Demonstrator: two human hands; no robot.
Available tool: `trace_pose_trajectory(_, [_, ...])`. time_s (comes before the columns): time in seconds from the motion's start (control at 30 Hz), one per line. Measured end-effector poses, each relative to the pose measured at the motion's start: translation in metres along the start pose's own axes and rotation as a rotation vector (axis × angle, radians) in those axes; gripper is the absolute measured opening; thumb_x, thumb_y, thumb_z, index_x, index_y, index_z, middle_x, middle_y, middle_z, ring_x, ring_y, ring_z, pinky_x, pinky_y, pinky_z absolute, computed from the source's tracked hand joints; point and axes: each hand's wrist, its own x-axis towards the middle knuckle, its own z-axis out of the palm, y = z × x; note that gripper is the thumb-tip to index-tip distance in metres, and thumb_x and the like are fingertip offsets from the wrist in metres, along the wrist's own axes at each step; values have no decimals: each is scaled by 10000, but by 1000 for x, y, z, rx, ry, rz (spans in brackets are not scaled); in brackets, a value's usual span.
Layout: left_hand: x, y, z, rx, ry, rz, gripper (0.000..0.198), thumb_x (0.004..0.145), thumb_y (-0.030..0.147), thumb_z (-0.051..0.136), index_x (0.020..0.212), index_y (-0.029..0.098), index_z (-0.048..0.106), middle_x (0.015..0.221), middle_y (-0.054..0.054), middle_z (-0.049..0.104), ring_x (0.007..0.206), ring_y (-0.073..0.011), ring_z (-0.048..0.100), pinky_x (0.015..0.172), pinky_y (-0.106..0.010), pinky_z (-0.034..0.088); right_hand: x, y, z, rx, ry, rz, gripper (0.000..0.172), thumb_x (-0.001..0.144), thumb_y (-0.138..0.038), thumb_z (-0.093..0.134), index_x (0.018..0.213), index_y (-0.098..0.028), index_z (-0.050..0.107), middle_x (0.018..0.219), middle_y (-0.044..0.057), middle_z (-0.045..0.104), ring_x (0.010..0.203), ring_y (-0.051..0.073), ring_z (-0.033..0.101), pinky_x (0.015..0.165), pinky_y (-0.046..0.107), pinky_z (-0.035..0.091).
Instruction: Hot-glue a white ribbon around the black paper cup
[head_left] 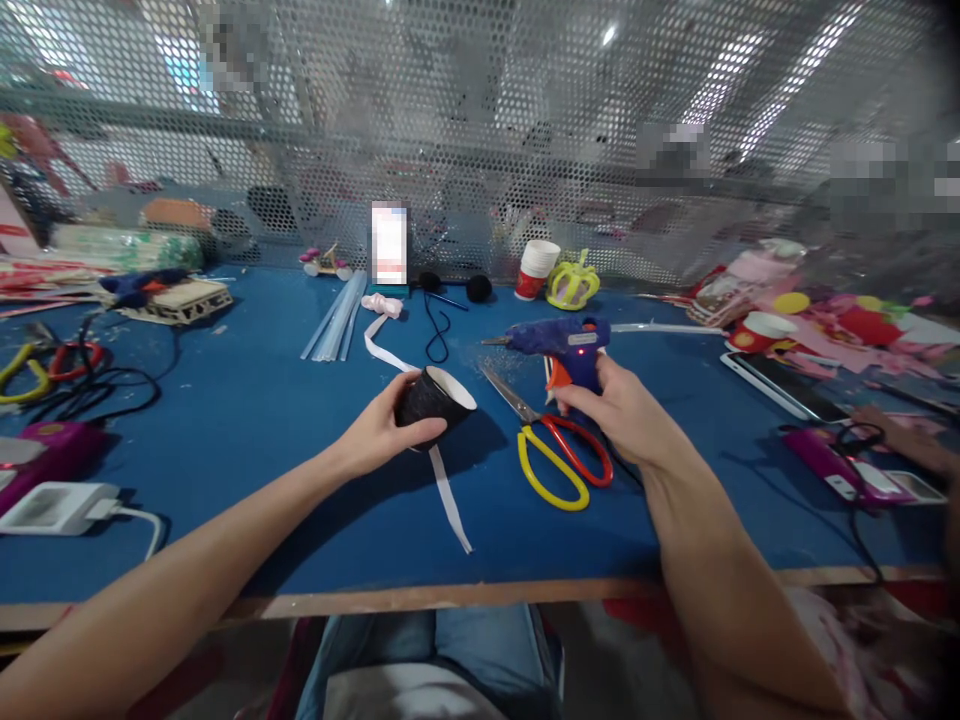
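Pale cloth [405, 692] and jeans [480, 640] lie nearest the camera, below the scissors [531, 415]. Far left of the scissors sits a white adapter [52, 508]. Just left of them, the left hand [386, 425] holds the black cup [431, 408], thumb across its near side, the other fingers mostly hidden behind. Its long axis tilts, mouth turned up and right, scissors side; pale inside shows, but whether it contains anything I cannot tell. White ribbon [450, 500] shows beyond and before it. Past the scissors' blades stand nested paper cups [534, 270], then a yellow basket [574, 285], contents unclear. Right of the scissors, the right hand [619, 405], farther from the black cup, has its fingers wrapped round the glue gun [562, 338]; the nozzle points left by the blade tips, apart from that mouth. Well right of the scissors, a phone [787, 385] lies near another person's hand [896, 435].
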Motion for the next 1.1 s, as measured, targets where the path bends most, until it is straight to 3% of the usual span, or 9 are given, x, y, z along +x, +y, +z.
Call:
trace_pose_trajectory(0.13, [-2, -1, 2, 177, -24, 115, 761, 759, 357, 591, 1391, 260, 178, 1185, -102, 511, 989, -220, 562, 842, -352, 463, -4, -5, 12, 309, -138, 63, 133, 739, -207, 572, 858, -156, 540, 724, 31, 633, 561, 109, 552, 532, 252, 454])
trace_pose_trajectory(0.23, [-3, -2, 2, 331, -17, 197, 649, 792, 360, 544, 1366, 236, 266, 1248, -108, 485, 1047, -226, 539, 891, -344, 438, -3, -5, 18, 444, -189, 91, 198, 722, -193, 586, 913, -146, 566, 819, 55, 646, 561, 93, 537, 530, 244, 448])
trace_pose_trajectory(0.33, [-3, -1, 1, 461, 11, 245, 573, 799, 375, 527, 1316, 219, 335, 1244, -100, 500, 1044, -223, 541, 872, -328, 448, -2, -5, 22, 469, -237, 119, 208, 718, -199, 600, 917, -140, 590, 706, 25, 626, 559, 97, 526, 541, 238, 443])
trace_pose_trajectory(0.5, [-3, -1, -1, 599, 16, 282, 529, 830, 397, 476, 1304, 227, 314, 1162, -76, 551, 975, -197, 575, 816, -319, 468, -3, -6, 27, 492, -278, 137, 183, 716, -220, 619, 879, -138, 612, 586, -8, 572, 565, 100, 528, 551, 225, 437])
trace_pose_trajectory(0.67, [-1, -6, -2, 682, 42, 305, 462, 827, 422, 476, 1233, 227, 375, 1194, -85, 516, 1020, -208, 549, 829, -342, 466, -4, -7, 28, 467, -319, 145, 207, 760, -279, 587, 888, -120, 629, 571, 1, 562, 544, 98, 513, 542, 232, 432])
trace_pose_trajectory(1.1, [-1, -7, -4, 668, 67, 284, 456, 816, 426, 502, 1202, 223, 368, 1117, -92, 576, 887, -197, 610, 736, -327, 481, -16, -19, 30, 139, -251, 0, 203, 765, -271, 572, 877, -113, 631, 585, 2, 583, 467, 79, 516, 465, 209, 456])
